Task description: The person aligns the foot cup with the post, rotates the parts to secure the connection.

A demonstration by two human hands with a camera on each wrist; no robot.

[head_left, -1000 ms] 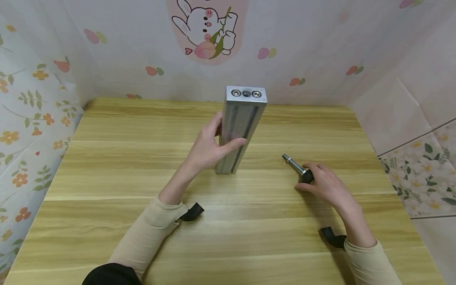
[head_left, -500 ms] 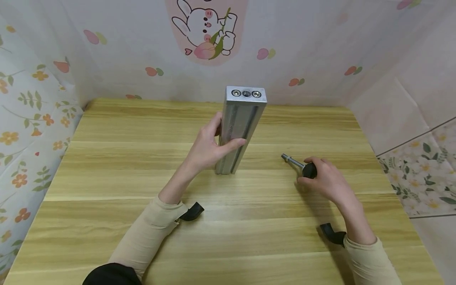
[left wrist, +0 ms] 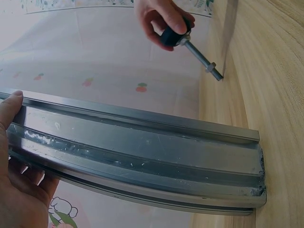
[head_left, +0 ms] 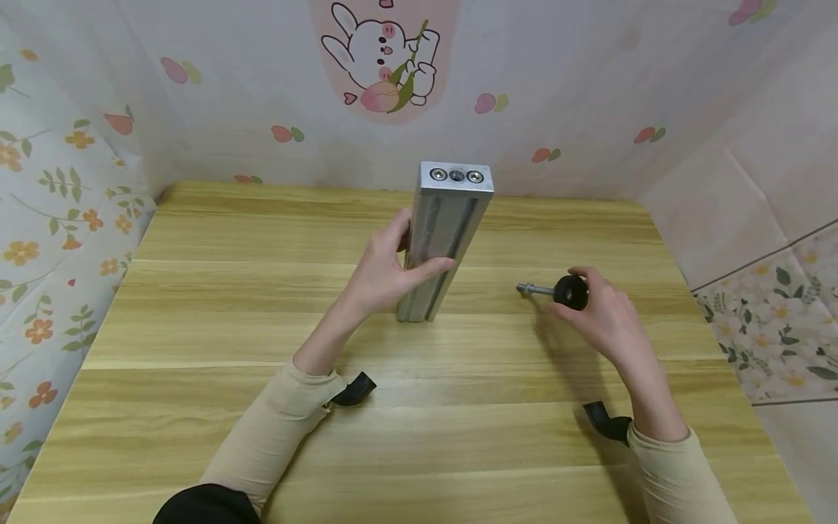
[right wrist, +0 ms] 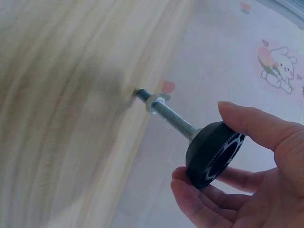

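Bar (head_left: 445, 222): upright on worktop (head_left: 262, 320), gripped by left hand (head_left: 385, 271).
Foot (head_left: 571, 292): base pinched by right hand (head_left: 607, 316).
Stud (right wrist: 174, 118): aslant to bar, tip down, toward worktop's left edge.

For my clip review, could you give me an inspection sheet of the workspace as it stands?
Surface: wood-grain table.
Job's things: metal bar, upright; black-headed bolt carrying a nut, apart from the bar. Whether the bolt's tip touches the table, I cannot tell.
Clutter: nothing seen beyond a black piece at each sleeve.
Hands: left hand grips the bar; right hand holds the bolt by its head.
Cables: nothing seen.
Surroundings: printed backdrop behind, floral prints at both sides.
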